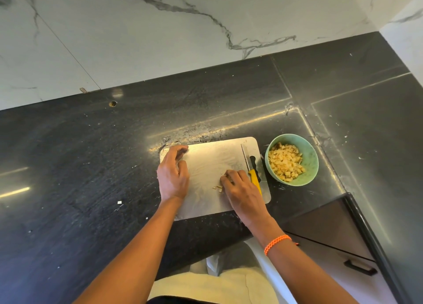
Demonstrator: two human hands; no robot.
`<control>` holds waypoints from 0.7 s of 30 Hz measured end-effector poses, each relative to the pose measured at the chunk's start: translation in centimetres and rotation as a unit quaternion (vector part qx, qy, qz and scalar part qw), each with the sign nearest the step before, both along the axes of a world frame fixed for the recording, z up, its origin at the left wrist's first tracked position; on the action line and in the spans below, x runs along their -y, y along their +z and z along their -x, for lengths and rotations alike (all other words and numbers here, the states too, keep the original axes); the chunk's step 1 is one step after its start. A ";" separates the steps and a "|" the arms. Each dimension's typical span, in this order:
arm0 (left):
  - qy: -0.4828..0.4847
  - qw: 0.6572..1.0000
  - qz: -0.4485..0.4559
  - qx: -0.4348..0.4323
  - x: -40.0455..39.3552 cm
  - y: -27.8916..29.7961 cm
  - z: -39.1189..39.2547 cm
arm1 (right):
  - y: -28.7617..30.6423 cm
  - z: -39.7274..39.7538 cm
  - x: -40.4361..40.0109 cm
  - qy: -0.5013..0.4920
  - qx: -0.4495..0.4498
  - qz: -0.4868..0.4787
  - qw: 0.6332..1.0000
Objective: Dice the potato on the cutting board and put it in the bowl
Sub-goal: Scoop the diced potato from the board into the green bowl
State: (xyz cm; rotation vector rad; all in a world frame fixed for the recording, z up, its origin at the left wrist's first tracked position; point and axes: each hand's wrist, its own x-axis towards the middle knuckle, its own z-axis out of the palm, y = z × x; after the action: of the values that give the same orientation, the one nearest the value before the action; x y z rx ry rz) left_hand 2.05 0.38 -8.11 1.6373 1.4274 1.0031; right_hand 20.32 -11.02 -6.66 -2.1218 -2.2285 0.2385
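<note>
Dark counter [91,166]: our left hand [172,175] rests loosely steadying the cutting board [206,161], right hand [238,184] pinches last potato bits [218,187], knife [251,168] parked aside, bowl [311,157] holding the dice.

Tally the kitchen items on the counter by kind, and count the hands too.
Cutting board: 1
Knife: 1
Bowl, holding diced potato: 1
Hands: 2, left hand and right hand, both on the board
Total: 5
A few loose potato pieces lie by the right hand, too small to count.
</note>
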 end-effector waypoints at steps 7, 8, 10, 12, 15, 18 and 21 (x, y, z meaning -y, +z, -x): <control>0.002 1.000 0.003 0.000 0.1 0.0 -0.1 | 0.9 1.0 -2.4 -0.050 -0.022 -0.002 0.998; 0.002 1.000 0.003 -0.001 0.1 0.0 0.0 | 1.1 1.1 -2.7 -0.059 -0.029 -0.009 0.998; 0.000 1.000 0.003 -0.001 0.1 -0.1 -0.1 | 1.7 1.0 -3.2 -0.090 -0.073 -0.017 0.993; -0.001 1.000 0.006 0.000 0.1 0.0 -0.1 | 2.6 0.6 -3.5 -0.151 -0.162 -0.019 0.975; -0.001 1.000 0.005 0.000 0.0 -0.1 0.0 | 4.8 -0.5 -3.6 -0.215 -0.251 -0.089 0.940; -0.001 1.000 0.005 -0.002 0.1 -0.1 0.0 | 7.4 -2.4 -3.0 -0.257 -0.251 -0.215 0.908; 0.002 1.000 0.004 -0.002 0.1 -0.1 -0.1 | 8.4 -5.0 -1.9 -0.310 -0.196 -0.327 0.871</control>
State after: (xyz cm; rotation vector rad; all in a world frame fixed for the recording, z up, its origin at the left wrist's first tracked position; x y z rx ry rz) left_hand 2.18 0.30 -8.18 1.6327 1.4364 0.9956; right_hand 25.28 -9.16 1.73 -2.0073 -1.0939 -0.1072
